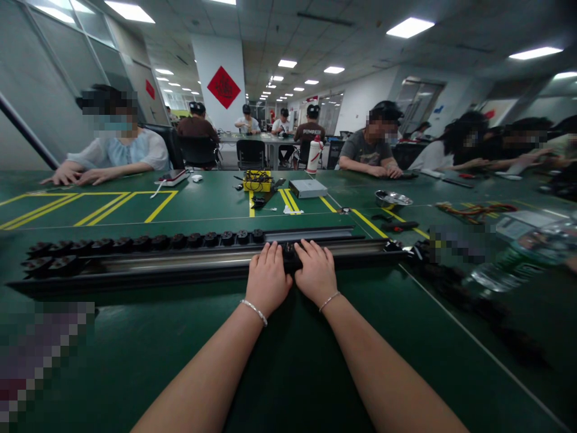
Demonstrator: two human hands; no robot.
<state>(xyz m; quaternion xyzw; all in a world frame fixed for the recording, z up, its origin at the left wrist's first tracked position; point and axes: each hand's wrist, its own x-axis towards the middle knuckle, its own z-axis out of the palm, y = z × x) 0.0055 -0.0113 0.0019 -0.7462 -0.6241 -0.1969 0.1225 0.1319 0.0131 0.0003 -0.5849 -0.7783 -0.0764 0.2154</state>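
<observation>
A long black channel (pixel 189 262) with a shiny metal inside lies across the table in front of me. My left hand (pixel 269 278) and my right hand (pixel 316 273) lie side by side over it, fingers reaching to its far edge and thumbs at the near side, closed about it. In the gap between them shows a small black module (pixel 288 249) with metal contacts; whether the thumbs press on it is hidden. Several round black socket modules (pixel 193 240) stand in a row behind the left part. Two more modules (pixel 63 263) sit at the channel's left end.
The green table (pixel 171 349) carries yellow tape lines. Loose dark parts (pixel 478 300) and a plastic bottle (pixel 509 258) lie to the right. Farther back are a yellow box of cables (pixel 258 181), a grey box (pixel 308 189) and a metal bowl (pixel 393 198). Several people sit around.
</observation>
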